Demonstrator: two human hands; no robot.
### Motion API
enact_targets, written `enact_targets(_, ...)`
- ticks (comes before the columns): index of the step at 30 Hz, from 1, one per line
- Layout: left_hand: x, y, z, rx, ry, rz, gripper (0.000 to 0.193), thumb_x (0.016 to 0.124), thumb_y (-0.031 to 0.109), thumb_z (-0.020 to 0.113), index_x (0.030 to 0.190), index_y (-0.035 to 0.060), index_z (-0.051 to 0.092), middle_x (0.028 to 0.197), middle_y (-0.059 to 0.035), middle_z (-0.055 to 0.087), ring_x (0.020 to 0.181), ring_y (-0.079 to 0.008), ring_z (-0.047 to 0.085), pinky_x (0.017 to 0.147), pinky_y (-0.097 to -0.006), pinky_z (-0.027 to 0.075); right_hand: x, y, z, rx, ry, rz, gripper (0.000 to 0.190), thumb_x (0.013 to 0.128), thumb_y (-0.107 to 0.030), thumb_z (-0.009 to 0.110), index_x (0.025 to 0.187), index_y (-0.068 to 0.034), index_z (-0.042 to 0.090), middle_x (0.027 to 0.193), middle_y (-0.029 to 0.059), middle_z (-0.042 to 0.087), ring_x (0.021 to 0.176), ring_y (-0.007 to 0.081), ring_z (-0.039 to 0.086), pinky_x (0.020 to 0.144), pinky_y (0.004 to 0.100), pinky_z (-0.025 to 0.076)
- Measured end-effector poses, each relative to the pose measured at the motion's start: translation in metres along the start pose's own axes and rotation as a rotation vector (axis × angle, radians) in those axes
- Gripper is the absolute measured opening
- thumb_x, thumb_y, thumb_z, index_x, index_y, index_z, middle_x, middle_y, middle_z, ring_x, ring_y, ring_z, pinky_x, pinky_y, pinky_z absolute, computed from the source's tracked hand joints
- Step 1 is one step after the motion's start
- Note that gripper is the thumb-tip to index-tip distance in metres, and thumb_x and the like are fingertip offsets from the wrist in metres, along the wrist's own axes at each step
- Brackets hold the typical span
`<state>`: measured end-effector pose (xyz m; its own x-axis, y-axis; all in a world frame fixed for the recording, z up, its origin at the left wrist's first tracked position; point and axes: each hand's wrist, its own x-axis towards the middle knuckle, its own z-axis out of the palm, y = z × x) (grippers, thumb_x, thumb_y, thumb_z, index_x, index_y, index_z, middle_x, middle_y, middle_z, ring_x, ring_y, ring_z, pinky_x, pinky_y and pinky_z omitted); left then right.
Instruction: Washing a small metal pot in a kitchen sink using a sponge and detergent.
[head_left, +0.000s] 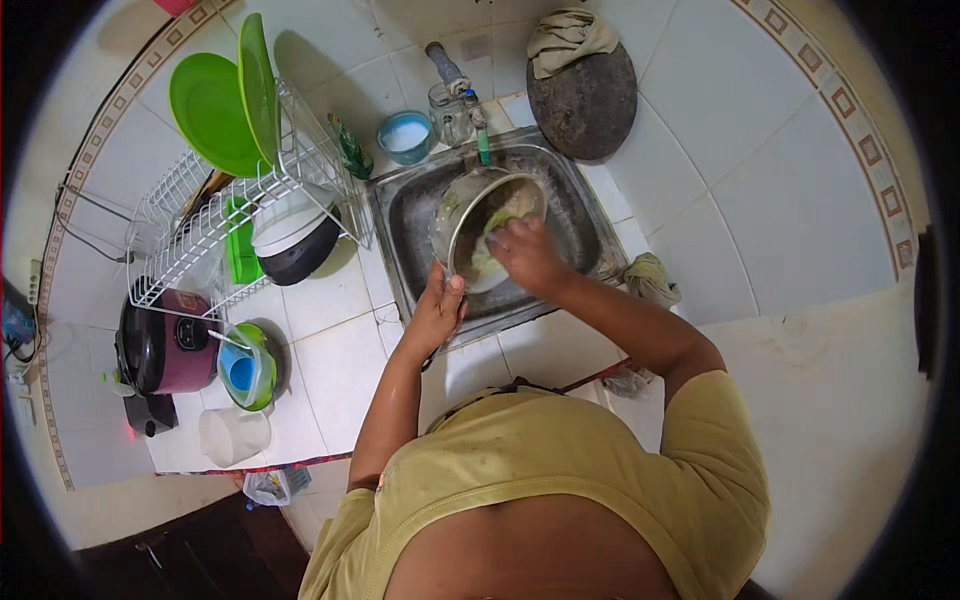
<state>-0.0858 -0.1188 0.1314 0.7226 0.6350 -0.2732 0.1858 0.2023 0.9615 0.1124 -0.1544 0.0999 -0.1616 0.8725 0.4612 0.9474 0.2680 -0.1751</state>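
Note:
A round metal pot (448, 212) is tilted over the steel sink (397, 259), its mouth turned toward me and to the right. My left hand (444, 306) grips its near rim, thumb up along the edge. My right hand (531, 259) reaches inside the pot, its fingers curled and blurred. Under those fingers is a pale green scrubber (496, 220), partly covered by the hand, so its exact kind is unclear. Whitish suds mark the pot's wall. Just behind the pot, the tap (478, 124) with a green end points down into the basin.
A blue tub with white contents (406, 136) and a glass mug (448, 112) stand behind the sink. A dark round board (583, 101) leans on the wall, draped with cloth (571, 36). Left are a wire dish rack (187, 262), green plates (210, 112) and a rice cooker (169, 337). A wrung cloth (651, 279) lies right.

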Motion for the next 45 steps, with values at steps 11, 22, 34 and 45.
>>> enact_targets(11,0.005,-0.006,0.004,-0.043,-0.035,0.118,0.056,0.087,0.056,0.03,0.119,0.0104,0.028,0.056,-0.0025,0.04,0.036,-0.0082,0.032,0.031,-0.0211,0.026,0.027,-0.072,-0.01,1.299,0.14,0.916,0.025,0.068,0.003,0.055,0.092,0.002,0.056,0.097,0.0146,0.058,0.091,0.0322,0.054,0.08,0.039,0.041)
enact_targets(22,0.003,-0.012,-0.003,-0.087,-0.094,-0.034,0.059,0.085,0.06,0.021,0.101,0.0061,0.037,0.059,-0.0037,0.044,0.036,-0.0077,0.031,0.034,-0.0211,0.028,0.029,-0.069,-0.006,0.815,0.285,0.527,0.025,0.07,-0.001,0.055,0.095,-0.001,0.056,0.08,0.0155,0.059,0.075,0.0302,0.057,0.067,0.0347,0.045)
enact_targets(34,0.005,0.005,-0.013,-0.17,-0.059,-0.171,0.064,0.082,0.065,0.023,0.094,0.005,0.04,0.059,-0.0039,0.042,0.037,-0.0087,0.032,0.035,-0.0224,0.027,0.016,-0.044,-0.005,0.552,0.155,0.129,0.025,0.072,-0.001,0.055,0.096,0.001,0.051,0.088,0.0175,0.053,0.081,0.0364,0.052,0.073,0.0395,0.042)
enact_targets(45,-0.011,0.032,-0.01,-0.195,-0.084,-0.22,0.056,0.086,0.06,0.03,0.088,0.0059,0.044,0.058,-0.0022,0.044,0.037,-0.0079,0.035,0.033,-0.0213,0.028,-0.008,-0.039,-0.016,0.407,0.039,-0.076,0.034,0.071,-0.015,0.061,0.1,-0.001,0.051,0.098,0.0146,0.053,0.089,0.0325,0.052,0.077,0.0406,0.042)
